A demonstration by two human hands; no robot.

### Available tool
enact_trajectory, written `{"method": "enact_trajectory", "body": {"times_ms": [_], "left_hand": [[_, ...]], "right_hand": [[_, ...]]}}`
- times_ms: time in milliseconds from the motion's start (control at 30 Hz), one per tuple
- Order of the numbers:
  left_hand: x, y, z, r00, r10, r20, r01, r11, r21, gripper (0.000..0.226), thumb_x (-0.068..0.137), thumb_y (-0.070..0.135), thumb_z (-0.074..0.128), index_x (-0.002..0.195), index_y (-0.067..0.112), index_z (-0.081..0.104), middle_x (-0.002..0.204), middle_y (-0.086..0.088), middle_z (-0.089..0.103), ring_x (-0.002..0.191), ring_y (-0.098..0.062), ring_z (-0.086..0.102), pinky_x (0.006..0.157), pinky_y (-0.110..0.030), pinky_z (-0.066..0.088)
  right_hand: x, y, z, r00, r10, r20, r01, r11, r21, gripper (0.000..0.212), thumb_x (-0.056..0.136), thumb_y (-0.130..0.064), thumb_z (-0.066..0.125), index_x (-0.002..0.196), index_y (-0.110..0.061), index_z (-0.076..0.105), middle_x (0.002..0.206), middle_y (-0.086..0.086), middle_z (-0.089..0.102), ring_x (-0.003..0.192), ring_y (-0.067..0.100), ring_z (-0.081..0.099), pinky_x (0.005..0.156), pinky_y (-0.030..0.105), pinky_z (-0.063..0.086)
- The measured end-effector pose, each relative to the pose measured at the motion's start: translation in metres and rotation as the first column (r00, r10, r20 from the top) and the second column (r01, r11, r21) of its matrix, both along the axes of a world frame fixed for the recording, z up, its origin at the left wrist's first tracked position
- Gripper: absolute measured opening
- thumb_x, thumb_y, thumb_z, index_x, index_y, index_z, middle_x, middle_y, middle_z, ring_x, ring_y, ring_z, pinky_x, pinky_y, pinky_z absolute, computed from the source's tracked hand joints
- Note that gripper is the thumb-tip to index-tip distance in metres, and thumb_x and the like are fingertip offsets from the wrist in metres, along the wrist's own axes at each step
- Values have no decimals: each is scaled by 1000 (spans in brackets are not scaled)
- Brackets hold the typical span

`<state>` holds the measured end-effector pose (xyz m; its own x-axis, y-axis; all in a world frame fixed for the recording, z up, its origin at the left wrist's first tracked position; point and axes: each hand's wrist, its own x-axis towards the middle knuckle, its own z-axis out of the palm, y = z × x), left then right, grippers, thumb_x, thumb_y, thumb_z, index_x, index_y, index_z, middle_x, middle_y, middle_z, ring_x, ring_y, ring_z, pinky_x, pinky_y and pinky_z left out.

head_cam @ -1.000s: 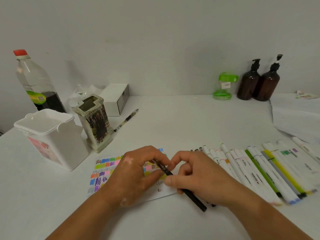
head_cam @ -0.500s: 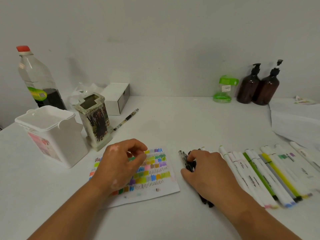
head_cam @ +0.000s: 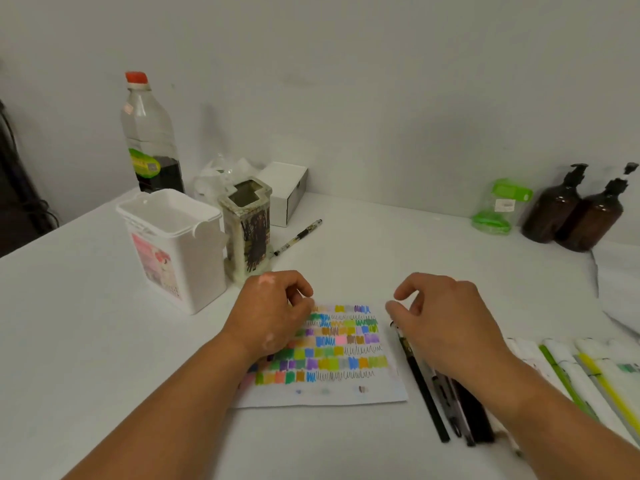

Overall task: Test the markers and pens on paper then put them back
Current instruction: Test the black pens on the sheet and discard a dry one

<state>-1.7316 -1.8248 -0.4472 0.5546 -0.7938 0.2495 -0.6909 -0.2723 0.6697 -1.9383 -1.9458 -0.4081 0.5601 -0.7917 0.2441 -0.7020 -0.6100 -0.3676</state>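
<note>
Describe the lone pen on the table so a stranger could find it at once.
Start at the white box by the back wall. Just in front of it, right of the patterned holder, one pen lies slanted on the table. Unlike the black pens near the right hand, it lies alone.

red-capped bottle [head_cam: 149,133], two brown pump bottles [head_cam: 575,211], green jar [head_cam: 498,207].

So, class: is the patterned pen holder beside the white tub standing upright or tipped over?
Upright. The pen holder stands on its base on the table, its open top facing up, beside the white tub.

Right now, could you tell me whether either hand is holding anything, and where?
Nothing is held. The left hand rests on the paper; the right hand hovers above the black pens.
</note>
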Motion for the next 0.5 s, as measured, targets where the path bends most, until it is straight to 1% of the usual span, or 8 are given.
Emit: {"method": "enact_trajectory", "body": {"times_ms": [67,167,267,367,467,500], "left_hand": [[1,-2,-1,1000,-7,-4,7,1000,22,6,89,31,72,94,34,70,77,17,63,69,-3,61,62,-9,43],[1,-4,-3,1000,-11,-26,12,999,46,8,90,35,71,97,35,69,79,19,63,70,-4,62,62,-8,43],[5,-5,-5,1000,5,-7,-5,1000,12,8,91,36,69,98,34,70,79,18,63,70,-3,61,63,-10,45],[8,-4,-6,1000,17,8,-17,999,-29,9,90,36,68,98,33,71,77,18,63,70,-1,60,62,-10,43],[9,-5,-7,999,28,21,-26,998,-57,9,90,38,68,97,33,70,76,18,63,70,1,59,65,-11,46],[9,-5,-8,999,33,25,-31,997,-64,9,90,38,68,97,33,70,76,18,63,70,1,59,66,-13,47]], "right_hand": [[34,-12,12,994,104,-37,-106,993,-47,9,93,-41,63,97,-35,69,75,-15,68,74,5,63,69,29,54],[90,-32,17,961,207,-184,-232,964,-128,20,98,-33,55,111,-28,69,100,-7,72,88,15,65,78,32,55],[140,-45,7,901,250,-354,-339,916,-215,23,98,-25,52,113,-20,69,106,2,72,92,23,66,80,38,57],[177,-52,-5,845,303,-440,-426,880,-212,31,97,-14,53,125,-21,64,116,6,68,102,26,63,83,39,55],[202,-56,-16,800,370,-473,-501,845,-188,48,95,-9,55,141,-24,54,134,6,59,118,29,56,93,45,53],[209,-57,-19,790,389,-475,-517,838,-174,51,95,-9,55,143,-26,52,138,6,56,122,30,53,96,46,52]]}}
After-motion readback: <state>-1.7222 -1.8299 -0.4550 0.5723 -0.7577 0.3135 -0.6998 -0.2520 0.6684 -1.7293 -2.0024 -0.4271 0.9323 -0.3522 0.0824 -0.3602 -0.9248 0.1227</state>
